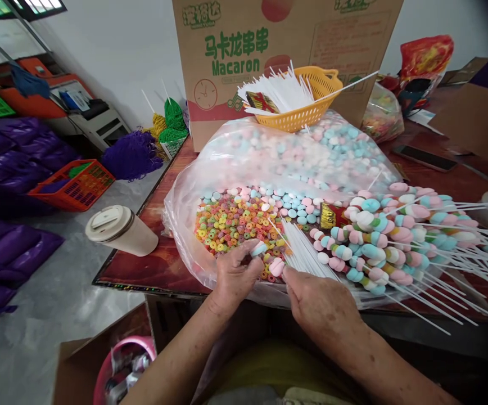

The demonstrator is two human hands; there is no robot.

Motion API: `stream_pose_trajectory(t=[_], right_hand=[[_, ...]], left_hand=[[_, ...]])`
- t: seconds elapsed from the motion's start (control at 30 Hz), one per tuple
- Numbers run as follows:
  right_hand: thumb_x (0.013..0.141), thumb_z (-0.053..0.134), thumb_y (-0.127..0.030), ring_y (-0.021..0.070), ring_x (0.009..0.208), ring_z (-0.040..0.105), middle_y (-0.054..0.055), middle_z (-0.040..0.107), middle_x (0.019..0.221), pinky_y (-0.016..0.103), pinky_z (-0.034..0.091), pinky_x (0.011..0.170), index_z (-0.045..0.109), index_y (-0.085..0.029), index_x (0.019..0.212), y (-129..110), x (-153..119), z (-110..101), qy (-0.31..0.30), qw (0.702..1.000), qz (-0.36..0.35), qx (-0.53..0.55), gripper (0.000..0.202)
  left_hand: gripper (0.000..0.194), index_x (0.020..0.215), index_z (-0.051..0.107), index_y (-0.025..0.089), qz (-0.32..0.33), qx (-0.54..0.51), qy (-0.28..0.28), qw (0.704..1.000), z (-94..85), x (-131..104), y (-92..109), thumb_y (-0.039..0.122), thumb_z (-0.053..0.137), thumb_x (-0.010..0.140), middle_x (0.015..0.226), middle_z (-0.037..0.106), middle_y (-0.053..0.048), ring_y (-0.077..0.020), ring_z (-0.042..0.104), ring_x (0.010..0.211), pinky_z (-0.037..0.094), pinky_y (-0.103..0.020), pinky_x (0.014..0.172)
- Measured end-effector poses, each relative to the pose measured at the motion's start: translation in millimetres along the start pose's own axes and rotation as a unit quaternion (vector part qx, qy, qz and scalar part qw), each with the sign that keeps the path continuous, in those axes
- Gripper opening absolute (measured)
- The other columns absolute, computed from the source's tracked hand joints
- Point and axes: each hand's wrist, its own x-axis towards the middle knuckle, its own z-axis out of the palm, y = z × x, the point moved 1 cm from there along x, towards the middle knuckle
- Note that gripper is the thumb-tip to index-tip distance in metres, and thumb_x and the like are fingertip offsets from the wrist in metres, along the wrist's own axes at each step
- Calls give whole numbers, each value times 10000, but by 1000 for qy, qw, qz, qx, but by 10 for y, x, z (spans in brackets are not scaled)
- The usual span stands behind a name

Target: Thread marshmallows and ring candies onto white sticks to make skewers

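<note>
My left hand [236, 277] pinches a blue-and-white marshmallow [259, 248] between thumb and forefinger, above a heap of ring-shaped gummies [231, 222]. Close beside it, my right hand [324, 306] is closed, with a pink marshmallow [276, 266] at its fingertips. Whether a stick runs through that marshmallow is hidden by the fingers. White sticks [305, 247] lie in a bundle just beyond my right hand. To the right is a pile of finished-looking candy skewers [379, 242], with marshmallows and gummies threaded on white sticks.
Loose marshmallows [298, 205] lie under and around a clear plastic bag [227, 152]. A yellow basket [297, 118] of sticks stands on it, before a large cardboard box [244, 84]. At the table's left edge is a lidded cup [132, 232]; a phone [425, 157] lies back right.
</note>
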Motion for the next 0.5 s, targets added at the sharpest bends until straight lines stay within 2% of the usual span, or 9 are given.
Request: stream_pose_trajectory(t=[0.07,0.13,0.3,0.4,0.5], right_hand=[[839,389,-198,211,640,642,48,695,761,287,120,460,585,-259,957,25,-2,-10,-8,1000,-1,-4,237],[844,386,-212,217,633,644,48,687,715,289,113,460,583,-258,936,42,-7,-23,-6,1000,-3,-11,222],[856,354,-171,194,603,641,50,681,721,285,125,455,562,-238,930,-50,19,48,20,1000,-14,-13,231],[866,330,-149,181,605,633,46,674,736,278,171,460,542,-231,968,-109,91,152,28,999,-13,14,249],[869,328,-139,172,670,618,51,663,786,266,269,512,541,-203,941,-67,172,254,17,996,-29,83,233]], left_hand=[[281,865,717,249,29,18,-12,999,-28,-10,-4,129,687,613,892,695,-18,-181,618,846,457,-274,838],[282,835,722,252,25,23,-18,999,-27,-23,-19,117,701,588,890,696,-23,-188,615,870,444,-275,867],[226,864,700,210,-89,-4,16,996,84,-73,-65,163,620,658,804,694,3,-163,620,758,491,-262,735],[248,871,698,191,-79,12,10,997,103,-99,-74,151,594,649,836,702,3,-163,626,793,494,-265,760],[254,860,701,171,-69,39,-5,997,42,-77,-96,154,584,635,828,706,-6,-163,636,783,503,-275,766]])
